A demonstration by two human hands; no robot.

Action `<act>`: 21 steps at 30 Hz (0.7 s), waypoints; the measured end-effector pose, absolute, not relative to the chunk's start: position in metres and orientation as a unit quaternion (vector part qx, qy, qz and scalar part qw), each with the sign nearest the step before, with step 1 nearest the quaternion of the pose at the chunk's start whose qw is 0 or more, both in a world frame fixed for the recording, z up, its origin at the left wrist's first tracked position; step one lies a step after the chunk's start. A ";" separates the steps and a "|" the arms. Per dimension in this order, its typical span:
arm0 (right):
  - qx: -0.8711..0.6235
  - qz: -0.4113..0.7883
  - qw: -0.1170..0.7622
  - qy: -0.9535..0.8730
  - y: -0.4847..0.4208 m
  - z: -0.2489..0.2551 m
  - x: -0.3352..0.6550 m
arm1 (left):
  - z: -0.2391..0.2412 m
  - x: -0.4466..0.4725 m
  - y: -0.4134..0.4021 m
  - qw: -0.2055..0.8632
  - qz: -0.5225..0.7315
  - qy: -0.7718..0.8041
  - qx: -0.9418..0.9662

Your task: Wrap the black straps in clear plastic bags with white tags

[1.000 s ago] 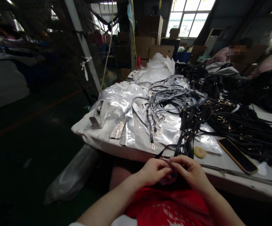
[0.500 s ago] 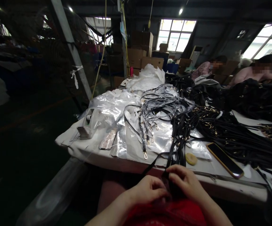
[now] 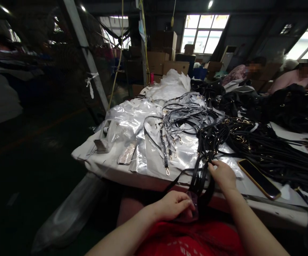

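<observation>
My left hand (image 3: 173,205) is closed in front of the table edge, its fingers on a small clear plastic bag (image 3: 193,203). Beyond it, my right hand (image 3: 224,175) pinches a black strap (image 3: 209,188) near its upper end, at the bundle of black straps (image 3: 203,142) that hangs over the edge. Gold-coloured clasps show on several straps. Left of the bundle lies a strap in clear wrapping with a gold snap hook (image 3: 167,171). The undersides of both hands' fingers are partly hidden.
A phone in a yellow case (image 3: 259,179) lies right of my right hand. A heap of clear plastic bags (image 3: 132,115), a patterned phone-shaped object (image 3: 127,153) and a grey tape dispenser (image 3: 103,142) are on the left. Black bags (image 3: 289,106) pile up at right, near two people.
My right hand has moved forward and up from beside my left hand to the strap bundle. It now covers the yellow roll. The view has shifted slightly.
</observation>
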State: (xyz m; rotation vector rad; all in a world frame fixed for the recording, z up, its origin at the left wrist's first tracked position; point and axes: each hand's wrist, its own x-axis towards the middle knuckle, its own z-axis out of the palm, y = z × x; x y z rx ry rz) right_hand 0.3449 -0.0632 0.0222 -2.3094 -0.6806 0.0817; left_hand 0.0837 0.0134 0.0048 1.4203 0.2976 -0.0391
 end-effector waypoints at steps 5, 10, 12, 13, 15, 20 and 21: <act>-0.810 0.158 0.515 -0.232 -0.055 0.053 0.350 | 0.016 0.097 0.029 0.675 0.096 0.086 0.726; -0.669 0.351 0.604 -0.255 -0.035 0.088 0.335 | 0.038 0.135 0.038 0.639 0.184 0.003 0.747; -0.637 0.375 0.625 -0.251 -0.024 0.109 0.347 | 0.043 0.143 0.036 0.658 0.152 -0.021 0.737; -0.626 0.369 0.642 -0.244 -0.020 0.120 0.357 | 0.044 0.144 0.035 0.653 0.138 -0.021 0.745; -0.607 0.332 0.685 -0.228 -0.016 0.140 0.374 | 0.046 0.140 0.031 0.618 0.137 0.000 0.774; -0.608 0.357 0.640 -0.307 -0.039 0.137 0.333 | 0.056 0.115 0.029 0.568 0.186 0.059 0.799; -0.648 0.392 0.550 -0.352 -0.045 0.130 0.315 | 0.059 0.110 0.029 0.574 0.190 0.061 0.794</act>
